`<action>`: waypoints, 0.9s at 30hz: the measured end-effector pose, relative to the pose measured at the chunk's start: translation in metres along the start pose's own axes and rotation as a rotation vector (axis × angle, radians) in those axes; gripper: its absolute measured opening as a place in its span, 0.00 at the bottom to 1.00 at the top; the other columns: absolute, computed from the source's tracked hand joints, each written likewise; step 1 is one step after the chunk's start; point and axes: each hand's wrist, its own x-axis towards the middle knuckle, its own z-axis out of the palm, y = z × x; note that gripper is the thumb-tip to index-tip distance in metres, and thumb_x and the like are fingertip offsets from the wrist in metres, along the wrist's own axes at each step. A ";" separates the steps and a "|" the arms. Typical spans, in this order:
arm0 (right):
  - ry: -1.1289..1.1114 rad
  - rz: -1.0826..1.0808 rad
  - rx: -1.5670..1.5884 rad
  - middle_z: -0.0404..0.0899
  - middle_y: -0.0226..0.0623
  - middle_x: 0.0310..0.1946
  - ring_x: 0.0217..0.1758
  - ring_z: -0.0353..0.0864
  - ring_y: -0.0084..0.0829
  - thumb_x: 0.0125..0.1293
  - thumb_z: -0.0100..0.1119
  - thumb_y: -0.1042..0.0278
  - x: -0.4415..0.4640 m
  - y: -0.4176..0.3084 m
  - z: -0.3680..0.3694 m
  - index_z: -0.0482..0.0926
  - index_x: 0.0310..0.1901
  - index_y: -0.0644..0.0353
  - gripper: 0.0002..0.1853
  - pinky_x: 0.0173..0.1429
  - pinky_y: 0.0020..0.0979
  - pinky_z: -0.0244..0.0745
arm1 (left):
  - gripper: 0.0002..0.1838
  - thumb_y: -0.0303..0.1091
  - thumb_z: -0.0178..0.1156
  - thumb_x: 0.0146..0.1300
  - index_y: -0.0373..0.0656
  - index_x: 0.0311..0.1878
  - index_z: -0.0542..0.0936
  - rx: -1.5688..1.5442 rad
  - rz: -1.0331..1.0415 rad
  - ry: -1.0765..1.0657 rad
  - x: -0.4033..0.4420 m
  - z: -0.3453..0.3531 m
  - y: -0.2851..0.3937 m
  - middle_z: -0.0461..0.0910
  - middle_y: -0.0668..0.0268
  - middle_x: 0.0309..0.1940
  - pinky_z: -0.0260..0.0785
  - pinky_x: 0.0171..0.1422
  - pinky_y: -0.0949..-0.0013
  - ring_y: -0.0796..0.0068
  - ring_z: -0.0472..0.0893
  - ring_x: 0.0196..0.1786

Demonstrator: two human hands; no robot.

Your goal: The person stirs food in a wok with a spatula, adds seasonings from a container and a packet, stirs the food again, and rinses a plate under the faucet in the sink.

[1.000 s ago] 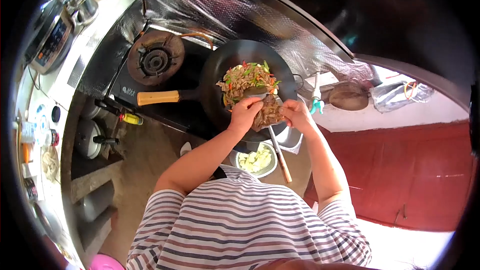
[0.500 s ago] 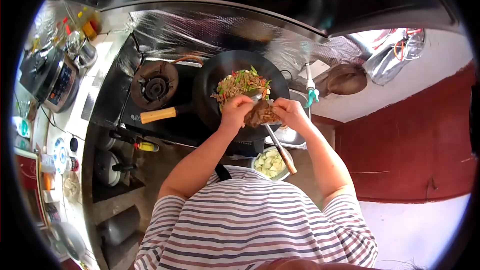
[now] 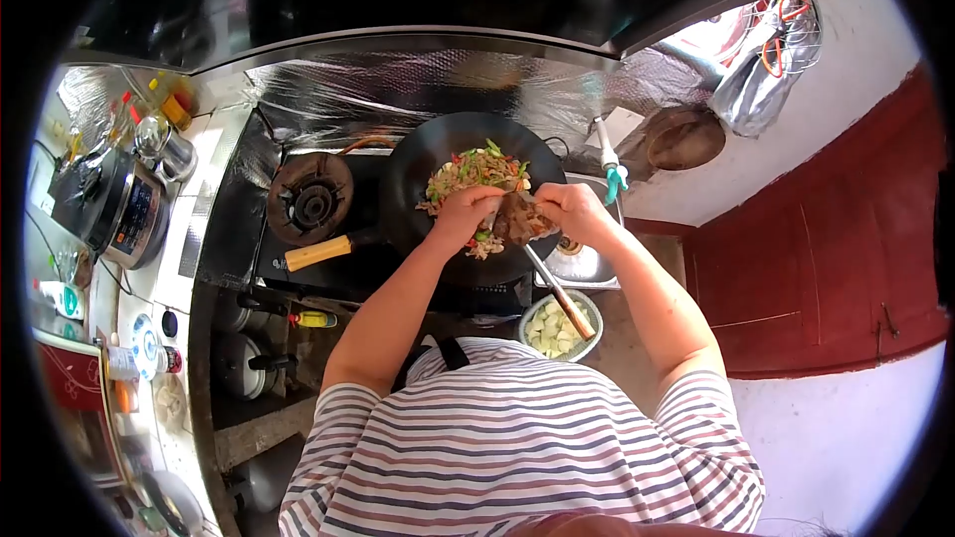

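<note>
One black stove, one wok, two hands in pinch grips on one brownish bag.

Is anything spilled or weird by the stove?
I see no clear spill. One odd thing: a long handle sticks out past the pan and seems to cross above the bowl of cut vegetables, so it might get bumped. The bare burner also looks brown and stained.

Sm. crumpled brn bag, contents unclear, above R part of blk wok
</note>
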 end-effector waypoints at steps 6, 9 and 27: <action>0.005 0.085 0.132 0.71 0.41 0.20 0.23 0.70 0.27 0.56 0.56 0.72 0.000 0.011 -0.004 0.75 0.34 0.63 0.06 0.32 0.29 0.68 | 0.11 0.29 0.56 0.59 0.39 0.44 0.79 -0.369 -0.049 0.040 -0.005 0.011 0.010 0.78 0.69 0.38 0.65 0.45 0.77 0.82 0.74 0.40; 0.001 0.132 0.176 0.71 0.40 0.19 0.22 0.69 0.26 0.56 0.55 0.72 -0.001 0.008 -0.005 0.75 0.33 0.64 0.05 0.30 0.28 0.67 | 0.09 0.26 0.56 0.57 0.38 0.42 0.79 -0.231 -0.042 0.063 -0.001 0.016 0.004 0.77 0.69 0.36 0.65 0.42 0.78 0.82 0.74 0.37; -0.103 0.265 0.626 0.67 0.24 0.16 0.18 0.63 0.15 0.58 0.54 0.72 -0.003 0.000 0.002 0.74 0.28 0.61 0.04 0.22 0.20 0.60 | 0.04 0.26 0.54 0.59 0.39 0.37 0.75 -0.163 0.010 0.313 -0.017 0.022 0.024 0.72 0.75 0.26 0.62 0.35 0.81 0.88 0.69 0.30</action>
